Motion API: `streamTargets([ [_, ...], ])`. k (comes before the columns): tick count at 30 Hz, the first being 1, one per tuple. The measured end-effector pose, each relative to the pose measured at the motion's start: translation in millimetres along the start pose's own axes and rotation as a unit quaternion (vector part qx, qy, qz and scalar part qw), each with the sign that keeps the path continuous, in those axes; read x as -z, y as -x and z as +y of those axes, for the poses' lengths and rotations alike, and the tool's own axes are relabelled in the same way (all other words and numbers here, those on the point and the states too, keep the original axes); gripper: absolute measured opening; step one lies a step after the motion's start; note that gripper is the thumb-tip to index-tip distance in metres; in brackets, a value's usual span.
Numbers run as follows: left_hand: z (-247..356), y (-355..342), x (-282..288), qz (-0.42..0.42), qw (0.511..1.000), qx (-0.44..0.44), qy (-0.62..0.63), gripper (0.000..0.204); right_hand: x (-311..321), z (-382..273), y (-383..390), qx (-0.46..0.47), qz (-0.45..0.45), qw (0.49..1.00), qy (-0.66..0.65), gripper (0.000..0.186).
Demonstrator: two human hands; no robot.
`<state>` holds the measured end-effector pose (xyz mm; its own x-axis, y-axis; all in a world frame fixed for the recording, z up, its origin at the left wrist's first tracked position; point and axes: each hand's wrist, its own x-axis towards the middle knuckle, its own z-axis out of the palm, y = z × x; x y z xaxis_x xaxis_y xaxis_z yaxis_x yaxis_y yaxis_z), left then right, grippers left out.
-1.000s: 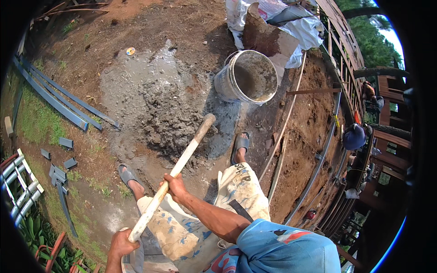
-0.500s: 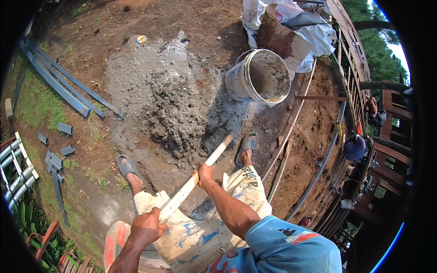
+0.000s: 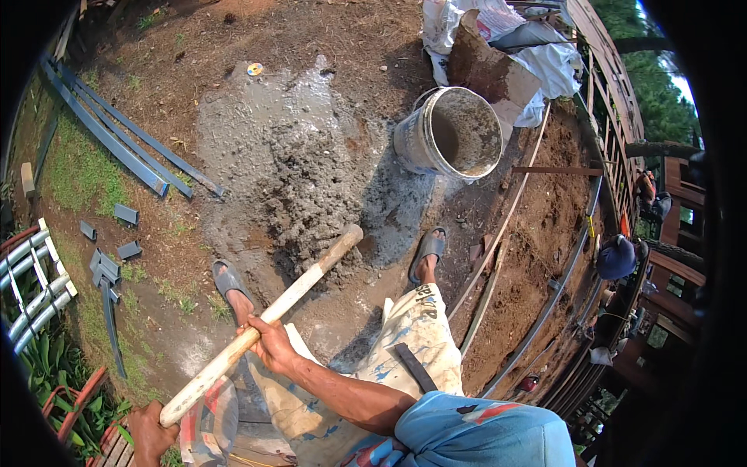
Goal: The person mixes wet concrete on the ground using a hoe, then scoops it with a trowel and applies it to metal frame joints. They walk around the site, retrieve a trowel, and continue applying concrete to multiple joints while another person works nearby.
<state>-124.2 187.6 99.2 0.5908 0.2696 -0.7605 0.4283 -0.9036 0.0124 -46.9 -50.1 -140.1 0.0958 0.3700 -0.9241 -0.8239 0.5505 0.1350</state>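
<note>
Since the earlier frame, your bare left hand point(image 3: 152, 433) and bare right hand point(image 3: 268, 343) have shifted down and leftward with the long, pale, round wooden pole point(image 3: 299, 292). Head view: the pole slants upward to the right, its upper end overlapping the lumpy grey heap of wet mortar point(image 3: 311, 183). A careless sweep might strike your grey right sandal point(image 3: 428, 251); slick palms could cause slipping. Your left fist wraps the lower end; your right encircles the middle, forearm angled from lower right.

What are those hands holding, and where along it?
A long, pale, round wooden pole: the left hand grips its near end, the right hand its visible middle.
</note>
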Motion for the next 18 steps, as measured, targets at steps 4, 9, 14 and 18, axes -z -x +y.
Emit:
streamTargets([
  [4, 10, -61, -67, 0.03, 0.997, -0.067, 0.034, 0.023, 18, -65, -19, 0.102, 0.049, 0.991, 0.066, 0.014],
  [9, 185, -129, -184, -0.145, 0.929, -0.143, 0.308, 0.028, 136, -245, -17, 0.297, 0.297, 0.873, 0.248, 0.022],
  [14, 332, -166, -215, -0.23, 0.851, -0.096, 0.462, 0.037, 194, -358, -53, 0.348, 0.459, 0.737, 0.354, 0.021],
  [18, 311, -177, -193, -0.239, 0.842, -0.039, 0.483, 0.041, 189, -356, -102, 0.304, 0.402, 0.797, 0.334, 0.03],
])
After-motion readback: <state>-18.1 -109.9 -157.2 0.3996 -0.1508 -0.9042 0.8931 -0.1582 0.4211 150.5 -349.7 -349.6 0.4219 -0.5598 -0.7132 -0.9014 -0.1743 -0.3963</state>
